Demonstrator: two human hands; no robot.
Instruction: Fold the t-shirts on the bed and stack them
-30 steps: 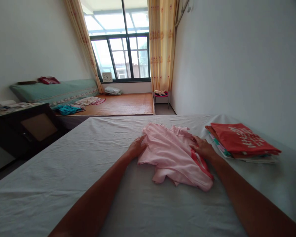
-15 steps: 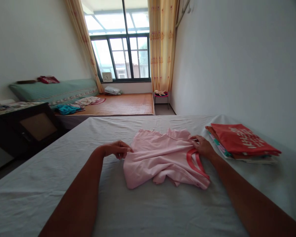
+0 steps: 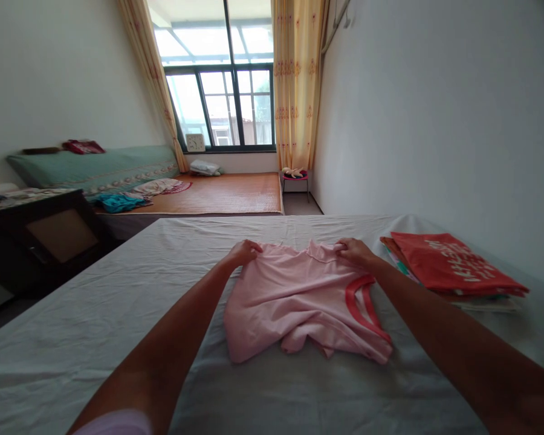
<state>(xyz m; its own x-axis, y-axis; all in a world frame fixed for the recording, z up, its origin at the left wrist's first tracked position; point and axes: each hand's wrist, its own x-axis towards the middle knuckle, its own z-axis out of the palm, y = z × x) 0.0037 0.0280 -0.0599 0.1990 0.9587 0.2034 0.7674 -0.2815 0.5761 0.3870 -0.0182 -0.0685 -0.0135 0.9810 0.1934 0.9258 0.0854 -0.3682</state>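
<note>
A pink T-shirt [image 3: 294, 290] with a red neckband lies wrinkled on a bed covered by a pale sheet [image 3: 131, 284]. Its neckband faces right, toward the near corner. My left hand [image 3: 245, 252] pinches the shirt's far left corner. At the far edge, right of the middle, my right hand [image 3: 354, 250] is closed on the cloth near the sleeve. The near side of the shirt stays bunched in folds on the sheet.
A stack of folded clothes with a red garment [image 3: 453, 261] on top sits to the right, by the wall. Beyond stands another bed with a brown mat [image 3: 236, 190]. A dark cabinet [image 3: 58, 235] is at the left.
My left hand has moved away from me and right, from the shirt's left side to its far left corner. My right hand has shifted slightly left along the far edge.
</note>
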